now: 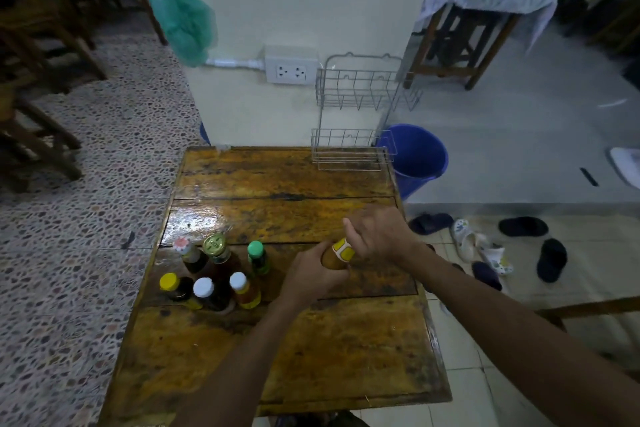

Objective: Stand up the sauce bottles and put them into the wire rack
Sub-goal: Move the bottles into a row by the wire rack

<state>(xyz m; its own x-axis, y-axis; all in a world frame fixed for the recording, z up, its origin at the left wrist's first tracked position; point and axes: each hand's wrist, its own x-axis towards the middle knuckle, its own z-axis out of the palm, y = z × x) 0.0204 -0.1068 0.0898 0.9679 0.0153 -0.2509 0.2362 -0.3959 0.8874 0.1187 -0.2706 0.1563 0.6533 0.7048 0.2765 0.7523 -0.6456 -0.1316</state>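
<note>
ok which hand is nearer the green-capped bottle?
Left. The left hand sits just right of the green-capped bottle; the right hand is farther right, past the bottle both hold.

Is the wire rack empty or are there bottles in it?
Empty. Both shelves of the wire rack show only bare wire; six bottles stand on the table.
</note>
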